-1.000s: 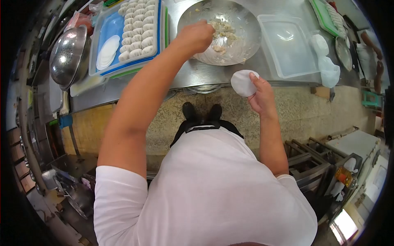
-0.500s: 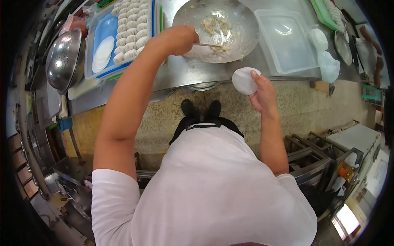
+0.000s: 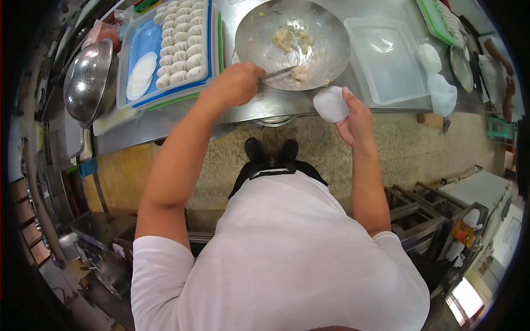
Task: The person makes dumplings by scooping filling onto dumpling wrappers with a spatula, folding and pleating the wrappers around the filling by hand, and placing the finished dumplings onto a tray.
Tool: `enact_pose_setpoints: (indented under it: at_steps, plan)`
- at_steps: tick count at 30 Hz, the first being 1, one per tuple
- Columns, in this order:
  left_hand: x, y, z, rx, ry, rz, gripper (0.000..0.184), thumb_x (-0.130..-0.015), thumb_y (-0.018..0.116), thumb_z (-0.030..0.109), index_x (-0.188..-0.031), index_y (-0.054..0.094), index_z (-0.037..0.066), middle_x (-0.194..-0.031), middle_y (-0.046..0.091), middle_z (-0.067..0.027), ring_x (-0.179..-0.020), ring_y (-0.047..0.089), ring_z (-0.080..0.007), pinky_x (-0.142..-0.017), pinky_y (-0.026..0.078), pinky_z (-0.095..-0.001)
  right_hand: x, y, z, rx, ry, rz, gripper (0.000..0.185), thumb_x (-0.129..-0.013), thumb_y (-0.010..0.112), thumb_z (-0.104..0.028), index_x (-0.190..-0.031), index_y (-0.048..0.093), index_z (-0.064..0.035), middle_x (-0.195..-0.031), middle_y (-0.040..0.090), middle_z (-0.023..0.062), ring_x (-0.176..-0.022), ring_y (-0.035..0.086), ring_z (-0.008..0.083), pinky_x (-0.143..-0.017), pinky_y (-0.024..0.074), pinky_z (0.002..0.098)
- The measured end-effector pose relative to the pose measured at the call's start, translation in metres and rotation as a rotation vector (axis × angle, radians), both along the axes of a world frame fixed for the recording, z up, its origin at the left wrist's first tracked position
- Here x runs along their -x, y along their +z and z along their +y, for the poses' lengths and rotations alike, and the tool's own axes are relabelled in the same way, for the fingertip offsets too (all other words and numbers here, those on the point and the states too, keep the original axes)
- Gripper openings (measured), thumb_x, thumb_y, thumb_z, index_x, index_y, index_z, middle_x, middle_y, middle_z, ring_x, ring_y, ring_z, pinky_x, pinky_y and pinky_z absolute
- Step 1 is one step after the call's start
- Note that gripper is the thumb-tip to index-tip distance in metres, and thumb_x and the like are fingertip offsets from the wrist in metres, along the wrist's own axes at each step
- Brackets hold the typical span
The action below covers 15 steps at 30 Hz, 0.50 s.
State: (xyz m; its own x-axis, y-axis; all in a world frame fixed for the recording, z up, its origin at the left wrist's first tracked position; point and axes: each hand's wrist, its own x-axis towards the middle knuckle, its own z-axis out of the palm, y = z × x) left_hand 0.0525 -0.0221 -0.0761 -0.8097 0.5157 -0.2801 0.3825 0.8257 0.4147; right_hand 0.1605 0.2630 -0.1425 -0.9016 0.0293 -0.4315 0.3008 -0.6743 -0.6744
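Note:
My left hand (image 3: 240,83) is closed around the handle of a thin metal spatula (image 3: 279,73). Its tip has a small lump of pale filling (image 3: 300,73) on it, over the near side of a wide steel bowl (image 3: 255,47). More chopped filling (image 3: 291,39) clings to the bowl's bottom. Just off the table's front edge, my right hand (image 3: 356,122) holds a round white dumpling wrapper (image 3: 330,105), thumb on top and fingers mostly hidden. The wrapper lies slightly cupped, with nothing on it.
A tray (image 3: 122,83) at left holds rows of folded dumplings (image 3: 181,47) and a stack of wrappers (image 3: 142,74). Farther left a steel colander (image 3: 88,83) leans. A translucent plastic container (image 3: 389,60) and crumpled plastic bags (image 3: 441,91) lie right of the bowl.
My left hand has drawn back slightly toward me and right, and the spatula now carries a lump of filling. My right hand has lifted the wrapper a little closer to the bowl.

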Motion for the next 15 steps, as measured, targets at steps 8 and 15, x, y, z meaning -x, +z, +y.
enact_pose_setpoints:
  at_steps: [8, 15]
  plan:
    - [-0.047, -0.005, 0.015, -0.433, 0.134, -0.317, 0.041, -0.088, 0.057, -0.006, -0.127, 0.066, 0.003, -0.094, 0.067, -0.0121, -0.083, 0.063, -0.0192, -0.077, 0.049, -0.0345, 0.021, 0.019, -0.010, 0.160, -0.108, -0.011, 0.037, -0.108, 0.043, -0.018, -0.130, 0.047, 0.0108, -0.131, 0.057, 0.0233, -0.120, 0.060, 0.0344, -0.105, 0.0508, 0.0503]
    - [-0.063, 0.031, 0.022, -0.319, 0.055, -0.073, 0.039, -0.088, 0.057, -0.006, -0.121, 0.070, 0.008, -0.097, 0.062, -0.0164, -0.092, 0.063, -0.0347, -0.084, 0.050, -0.0404, 0.023, 0.003, 0.001, 0.228, -0.128, -0.085, 0.039, -0.108, 0.041, -0.018, -0.131, 0.044, 0.0139, -0.133, 0.054, 0.0272, -0.124, 0.057, 0.0389, -0.108, 0.0486, 0.0540]
